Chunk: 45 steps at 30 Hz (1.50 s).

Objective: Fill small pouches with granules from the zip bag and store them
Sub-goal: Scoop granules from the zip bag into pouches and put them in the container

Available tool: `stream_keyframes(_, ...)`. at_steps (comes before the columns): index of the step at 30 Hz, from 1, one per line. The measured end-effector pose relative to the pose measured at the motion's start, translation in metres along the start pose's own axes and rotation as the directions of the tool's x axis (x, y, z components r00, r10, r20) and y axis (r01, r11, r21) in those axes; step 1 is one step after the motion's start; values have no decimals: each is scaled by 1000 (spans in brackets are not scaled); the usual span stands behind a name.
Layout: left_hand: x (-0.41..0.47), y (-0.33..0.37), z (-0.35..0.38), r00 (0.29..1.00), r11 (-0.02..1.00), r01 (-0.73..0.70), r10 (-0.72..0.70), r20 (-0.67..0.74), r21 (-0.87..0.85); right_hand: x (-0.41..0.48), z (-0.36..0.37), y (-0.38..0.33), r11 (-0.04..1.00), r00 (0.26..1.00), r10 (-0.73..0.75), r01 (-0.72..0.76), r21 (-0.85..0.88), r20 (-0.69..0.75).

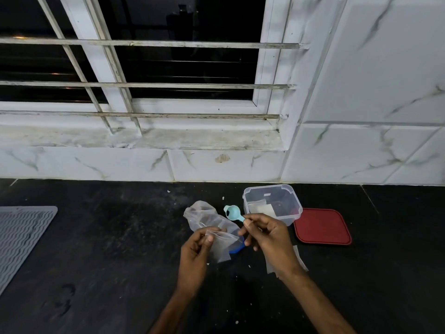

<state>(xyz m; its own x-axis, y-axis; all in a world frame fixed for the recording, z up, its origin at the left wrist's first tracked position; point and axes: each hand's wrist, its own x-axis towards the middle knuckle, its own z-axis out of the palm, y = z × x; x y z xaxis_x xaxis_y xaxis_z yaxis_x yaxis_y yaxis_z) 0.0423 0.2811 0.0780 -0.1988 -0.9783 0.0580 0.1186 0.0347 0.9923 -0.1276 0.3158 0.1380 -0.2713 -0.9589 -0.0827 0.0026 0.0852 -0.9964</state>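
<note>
Pinching a pouch (222, 247) in the left hand (195, 256) over the table (120, 237). Gripping a scoop (232, 213) in the right hand (267, 237), near the box (267, 187).

Head view: dim indoor scene after dark, lit from the room side only.
Window (187, 68) panes black with faint reflections; white wall tiles (375, 68) brightest, no harsh glare. Black table (108, 249) underexposed, dull sheen mid-frame, corners darker. Faint soft shadow under left hand (195, 249) and right hand (265, 235). Wide-angle bowing of window bars and tile joints toward edges. Detail slightly soft and noisy in the dark areas.
</note>
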Motion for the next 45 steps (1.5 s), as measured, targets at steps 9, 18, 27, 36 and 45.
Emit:
stream_keyframes(9,12,6,9,999,998,-11,7,-53,-61,-7,-4,15,846,953,-299,285,-451,41)
stream_keyframes(18,13,16,15,999,996,-46,47,11,-72,-6,-5,16,239,747,-584,532,-812,317)
stream_keyframes(27,17,24,13,997,992,-57,52,-51,-111,-2,-4,25,102,602,-735,554,-826,313)
stream_keyframes(36,14,22,14,998,989,-27,19,-54,-145,-2,7,7,961,972,-205,178,-211,-115)
stream_keyframes(45,-10,-13,3,994,993,102,-104,36,51,-16,-11,29,991,993,116,-117,-72,-21)
